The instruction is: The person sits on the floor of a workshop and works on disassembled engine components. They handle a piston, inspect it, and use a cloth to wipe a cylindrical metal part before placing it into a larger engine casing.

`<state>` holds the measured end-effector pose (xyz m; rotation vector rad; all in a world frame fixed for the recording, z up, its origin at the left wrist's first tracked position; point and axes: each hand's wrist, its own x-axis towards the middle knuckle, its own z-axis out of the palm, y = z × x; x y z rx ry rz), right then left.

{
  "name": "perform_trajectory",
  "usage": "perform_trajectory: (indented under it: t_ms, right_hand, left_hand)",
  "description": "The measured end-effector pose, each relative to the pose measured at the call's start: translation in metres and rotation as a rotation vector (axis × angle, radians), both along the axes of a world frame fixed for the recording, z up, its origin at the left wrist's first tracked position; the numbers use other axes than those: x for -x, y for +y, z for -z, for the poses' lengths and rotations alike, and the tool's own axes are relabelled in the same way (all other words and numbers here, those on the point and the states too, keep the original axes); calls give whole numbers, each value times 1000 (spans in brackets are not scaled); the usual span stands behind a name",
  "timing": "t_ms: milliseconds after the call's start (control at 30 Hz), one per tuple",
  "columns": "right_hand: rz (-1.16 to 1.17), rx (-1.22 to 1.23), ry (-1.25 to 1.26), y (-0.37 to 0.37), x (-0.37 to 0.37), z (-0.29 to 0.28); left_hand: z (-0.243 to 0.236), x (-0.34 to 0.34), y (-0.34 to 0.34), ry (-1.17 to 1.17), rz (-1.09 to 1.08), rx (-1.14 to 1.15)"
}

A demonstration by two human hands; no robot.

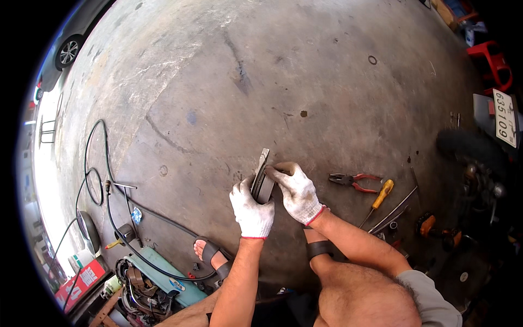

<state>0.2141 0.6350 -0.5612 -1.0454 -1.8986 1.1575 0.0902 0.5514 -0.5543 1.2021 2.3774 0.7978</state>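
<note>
Both of my hands wear white knit gloves with red cuffs and meet in front of me, above the concrete floor. My left hand [252, 211] is closed around the lower left side of a long, narrow grey metal part [266, 189]. It looks layered, with a dark gap along its length and a thin tip pointing away from me. My right hand [297, 193] pinches the same part from the right with thumb and fingers. The gloves cover some of its sides, and its exact kind does not show.
To the right lie red-handled pliers [357, 181], a yellow-handled screwdriver [381, 196], metal rods [397, 210] and an orange-and-black power tool [436, 229]. A motorbike wheel [471, 150] stands beyond. A black hose [158, 215] loops at left, near a bin of parts [144, 294].
</note>
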Motion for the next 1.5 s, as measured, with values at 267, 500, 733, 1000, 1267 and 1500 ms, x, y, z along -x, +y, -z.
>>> perform_trajectory:
  t_ms: [267,500,733,1000,1267,1500]
  right_hand:
    - [-76,-71,-11,-10,5,-13]
    - [63,190,-3,12,-11,21]
    - [-30,-154,24,-7,-5,-13]
    - [-153,-287,-56,6,-20,-19]
    - [-133,-331,-144,26,-17,-19]
    - [-208,-322,-144,32,-24,-23]
  left_hand:
    - [-7,7,2,29,20,50]
    - [-47,12,28,24,270,135]
    - [-34,27,27,37,274,129]
    - [-36,23,42,17,274,111]
    - [-44,25,54,21,281,198]
    - [-46,25,58,34,317,210]
